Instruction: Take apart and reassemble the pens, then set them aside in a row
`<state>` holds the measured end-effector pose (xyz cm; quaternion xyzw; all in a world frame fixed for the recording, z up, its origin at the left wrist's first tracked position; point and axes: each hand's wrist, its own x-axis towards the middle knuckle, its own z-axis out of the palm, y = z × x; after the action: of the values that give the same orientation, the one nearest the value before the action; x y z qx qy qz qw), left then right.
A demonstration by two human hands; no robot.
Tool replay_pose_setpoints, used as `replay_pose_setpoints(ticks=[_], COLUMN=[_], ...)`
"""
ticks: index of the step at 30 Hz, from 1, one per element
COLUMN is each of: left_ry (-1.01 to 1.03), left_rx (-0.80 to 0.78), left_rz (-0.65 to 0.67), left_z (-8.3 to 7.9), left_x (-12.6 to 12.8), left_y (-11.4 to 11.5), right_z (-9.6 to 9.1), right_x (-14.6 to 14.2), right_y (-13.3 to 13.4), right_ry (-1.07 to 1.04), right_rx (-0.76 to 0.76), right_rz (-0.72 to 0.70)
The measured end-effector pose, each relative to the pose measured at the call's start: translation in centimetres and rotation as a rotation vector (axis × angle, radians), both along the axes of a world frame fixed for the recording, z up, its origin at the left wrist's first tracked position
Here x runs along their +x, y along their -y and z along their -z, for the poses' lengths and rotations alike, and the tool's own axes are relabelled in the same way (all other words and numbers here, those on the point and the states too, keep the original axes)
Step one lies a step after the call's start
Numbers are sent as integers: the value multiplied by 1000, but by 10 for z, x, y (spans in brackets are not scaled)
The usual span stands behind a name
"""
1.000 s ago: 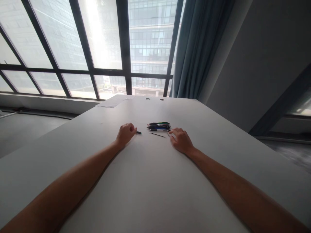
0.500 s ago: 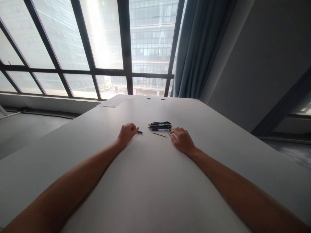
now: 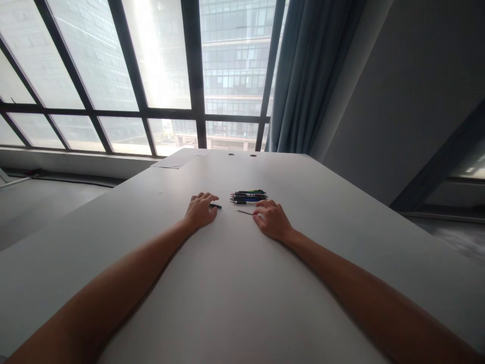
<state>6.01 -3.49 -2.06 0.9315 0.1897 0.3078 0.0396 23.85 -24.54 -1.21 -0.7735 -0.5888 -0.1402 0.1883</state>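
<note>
My left hand point(image 3: 200, 210) rests on the white table with thumb and fingers apart around a short dark pen part point(image 3: 216, 206). The part lies at the opening between thumb and forefinger, partly hidden by them. My right hand point(image 3: 275, 221) has its thumb and fingertips at the right end of a thin dark pen refill point(image 3: 244, 212), whose other end points left. The covered end is hidden by the fingers. Just beyond, a row of several pens point(image 3: 248, 196), mostly black with some green and blue, lies side by side; the right fingers are close to the nearest one.
The white table point(image 3: 227, 283) stretches to the window point(image 3: 235, 65). Sheets of paper point(image 3: 178, 160) lie at its far left corner. Two round holes sit near the far edge. A blue-grey curtain point(image 3: 303, 86) hangs at the back right.
My right hand has moved left onto the end of the refill, which has shifted slightly left. My left hand has loosened, its fingers spreading from the dark pen part.
</note>
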Motion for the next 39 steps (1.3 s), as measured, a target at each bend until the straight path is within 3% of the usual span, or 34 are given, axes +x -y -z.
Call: replay_pose_setpoints(ticks=[6, 11, 13, 18, 21, 33, 39], left_ry=[-94, -86, -25, 268, 363, 400, 382], left_rx=[-70, -57, -51, -82, -51, -35, -45], left_rz=[-8, 42, 82, 224, 287, 367, 378], left_z=[1, 1, 2, 1, -2, -4, -3], left_x=[0, 0, -1, -2, -2, -1, 1], left_y=[-1, -3, -3, 2, 6, 10, 10], right_z=[-6, -6, -4, -1, 0, 1, -2], right_x=[-1, -3, -4, -2, 0, -1, -5], right_y=[0, -1, 0, 4, 6, 8, 12], right_ry=[-61, 44, 52, -65, -91, -62, -109], right_rx=[-75, -108, -33, 316, 413, 412, 368], right_rz=[20, -17, -29, -63, -90, -160, -335])
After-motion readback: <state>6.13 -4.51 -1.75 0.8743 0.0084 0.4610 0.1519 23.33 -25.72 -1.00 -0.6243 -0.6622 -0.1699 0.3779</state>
